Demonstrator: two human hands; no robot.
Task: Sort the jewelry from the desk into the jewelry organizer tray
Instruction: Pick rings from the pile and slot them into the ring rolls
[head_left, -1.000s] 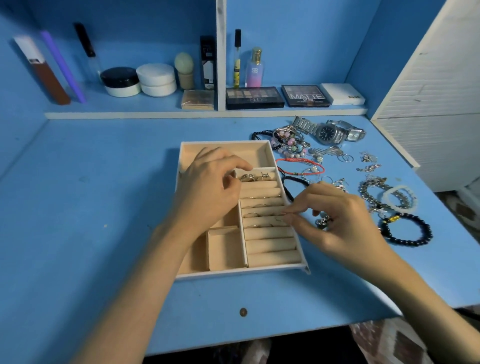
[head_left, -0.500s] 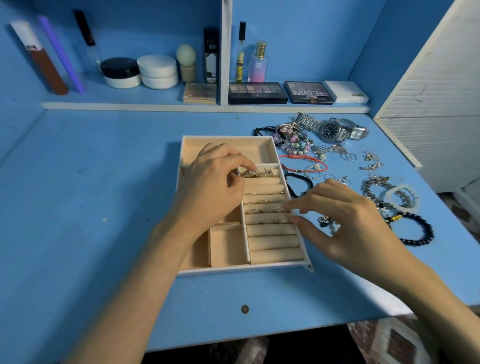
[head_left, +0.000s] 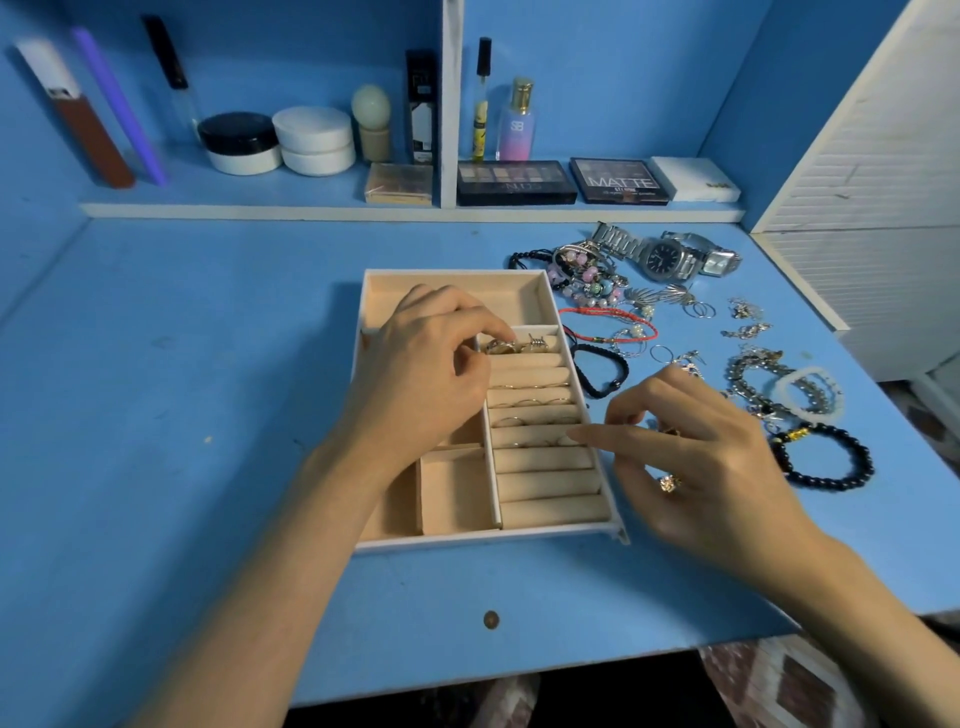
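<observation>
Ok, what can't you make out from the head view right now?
All in the head view:
1. Tray, middle-left compartments: covered by the left hand.
2. Whether either hand holds anything: the curled fingertips cover it.
3. What lies on the desk under the right hand: hidden by it.
4. Small silver pieces at far right: too small to identify.

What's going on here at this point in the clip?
A person is sorting jewelry into a beige organizer tray on a blue desk. The left hand is over the tray, curled fingertips at the rings on the top roll. The right hand reaches an extended finger to a ring row lower down. Several rolls already hold rings. A black bead bracelet, watches and many small pieces lie unsorted to the right of the tray.
</observation>
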